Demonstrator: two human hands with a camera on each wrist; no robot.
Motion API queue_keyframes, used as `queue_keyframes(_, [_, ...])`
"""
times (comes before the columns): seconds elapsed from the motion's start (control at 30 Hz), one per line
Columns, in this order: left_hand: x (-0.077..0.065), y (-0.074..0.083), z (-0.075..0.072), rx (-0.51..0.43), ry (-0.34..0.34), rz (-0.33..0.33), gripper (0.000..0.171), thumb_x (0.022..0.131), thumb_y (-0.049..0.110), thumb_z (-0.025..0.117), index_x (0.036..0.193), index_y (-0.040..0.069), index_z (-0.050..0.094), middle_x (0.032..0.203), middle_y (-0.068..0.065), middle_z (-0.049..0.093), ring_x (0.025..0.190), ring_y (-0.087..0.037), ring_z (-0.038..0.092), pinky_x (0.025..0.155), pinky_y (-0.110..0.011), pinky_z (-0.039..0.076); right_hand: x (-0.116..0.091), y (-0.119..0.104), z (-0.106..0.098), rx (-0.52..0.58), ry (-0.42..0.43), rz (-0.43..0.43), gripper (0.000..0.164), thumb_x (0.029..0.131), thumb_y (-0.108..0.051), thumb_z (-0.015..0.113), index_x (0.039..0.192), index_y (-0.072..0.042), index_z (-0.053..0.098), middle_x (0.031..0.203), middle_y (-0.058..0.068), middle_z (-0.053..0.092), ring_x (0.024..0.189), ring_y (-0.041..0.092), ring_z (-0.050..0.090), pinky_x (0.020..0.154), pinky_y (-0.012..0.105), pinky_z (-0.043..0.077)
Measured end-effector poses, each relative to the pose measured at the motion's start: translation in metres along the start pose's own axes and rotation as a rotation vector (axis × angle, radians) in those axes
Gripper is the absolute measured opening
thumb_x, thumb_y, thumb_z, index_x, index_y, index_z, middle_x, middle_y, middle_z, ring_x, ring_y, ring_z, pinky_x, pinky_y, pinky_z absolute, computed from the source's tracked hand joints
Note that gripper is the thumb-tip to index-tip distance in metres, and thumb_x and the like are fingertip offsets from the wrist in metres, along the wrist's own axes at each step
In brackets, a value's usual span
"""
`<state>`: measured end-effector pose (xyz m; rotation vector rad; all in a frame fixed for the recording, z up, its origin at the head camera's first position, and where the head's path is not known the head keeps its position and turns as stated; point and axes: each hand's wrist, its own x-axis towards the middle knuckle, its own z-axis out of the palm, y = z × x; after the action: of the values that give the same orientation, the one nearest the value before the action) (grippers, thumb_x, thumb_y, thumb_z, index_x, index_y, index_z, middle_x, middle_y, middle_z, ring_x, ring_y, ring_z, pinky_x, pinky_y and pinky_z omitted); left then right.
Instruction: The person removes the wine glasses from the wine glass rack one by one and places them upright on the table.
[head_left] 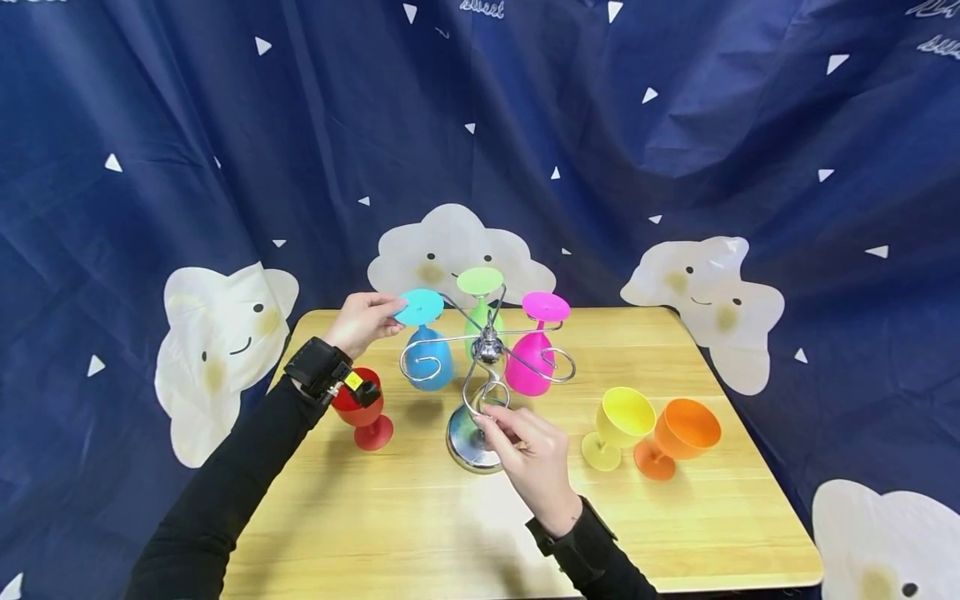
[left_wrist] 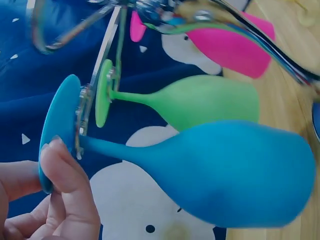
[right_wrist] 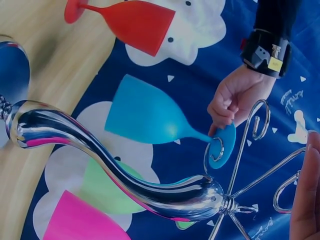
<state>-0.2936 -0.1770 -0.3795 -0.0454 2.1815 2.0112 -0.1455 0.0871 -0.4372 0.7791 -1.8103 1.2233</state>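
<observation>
1. Left hand (head_left: 367,323) pinches the blue goblet (head_left: 432,360) by its foot (head_left: 422,308).
2. The goblet hangs upside down on the metal rack (head_left: 490,345), toward the worktop's (head_left: 390,533) back-left corner.
3. Right hand (head_left: 534,462) pinches the rack's wire curl (head_left: 465,392) facing the front edge.

- We wear long, plain black sleeves (head_left: 217,492).
- Our left wrist strap (head_left: 315,364) is black, bearing a small yellow square label (right_wrist: 274,64).
- Our right wristband (head_left: 577,531) is black too.

Your wooden table (head_left: 360,533) carries the chrome rack (head_left: 463,442), with a red goblet (head_left: 367,418) left of it, a yellow goblet (head_left: 622,421) and an orange goblet (head_left: 681,433) right.
</observation>
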Motion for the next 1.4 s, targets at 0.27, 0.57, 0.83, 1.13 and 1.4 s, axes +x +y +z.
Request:
queue_keyframes(0.27, [-0.002,0.006,-0.001,-0.082,0.04,-0.008,0.034,0.095,0.013,0.062,0.118,-0.011,0.055,0.074,-0.005,0.064,0.064,-0.013,0.063,0.074,-0.022,0.057,-0.001,0.0,0.001,0.003,0.005,-0.005,0.018,0.075,-0.001,0.08,0.092,-0.005,0.075,0.071,0.001,0.068,0.056,0.005,0.061,0.053,0.012,0.051])
queue_keyframes(0.57, [0.003,0.018,0.008,-0.033,0.08,0.069,0.038,0.095,0.011,0.062,0.12,-0.015,0.054,0.073,-0.006,0.063,0.06,-0.01,0.062,0.064,-0.016,0.055,-0.002,0.001,0.001,0.023,-0.016,0.024,0.015,0.078,-0.001,0.078,0.092,-0.004,0.074,0.072,0.001,0.068,0.056,0.004,0.062,0.052,0.012,0.051])
queue_keyframes(0.83, [0.004,0.025,0.02,0.03,0.056,0.087,0.04,0.095,0.013,0.063,0.125,-0.012,0.055,0.078,-0.008,0.063,0.064,-0.012,0.065,0.068,-0.017,0.056,-0.003,0.002,0.0,0.018,-0.022,0.023,0.014,0.08,-0.002,0.077,0.093,-0.005,0.074,0.072,0.0,0.067,0.056,0.003,0.063,0.052,0.012,0.051])
queue_keyframes(1.13, [-0.001,0.027,0.026,0.046,-0.036,0.115,0.036,0.094,0.013,0.063,0.12,-0.013,0.057,0.084,-0.011,0.063,0.065,-0.012,0.065,0.07,-0.021,0.057,-0.003,0.002,0.002,0.027,-0.027,0.029,0.015,0.079,-0.001,0.077,0.094,-0.006,0.074,0.071,0.0,0.067,0.056,0.003,0.063,0.053,0.012,0.052])
queue_keyframes(1.4, [-0.019,0.027,0.024,0.02,-0.116,0.119,0.036,0.093,0.016,0.065,0.116,-0.011,0.059,0.082,-0.008,0.064,0.065,-0.014,0.063,0.073,-0.023,0.058,-0.004,0.003,0.001,0.024,-0.024,0.025,0.015,0.079,-0.001,0.077,0.094,-0.006,0.074,0.071,0.0,0.068,0.055,0.003,0.062,0.052,0.012,0.051])
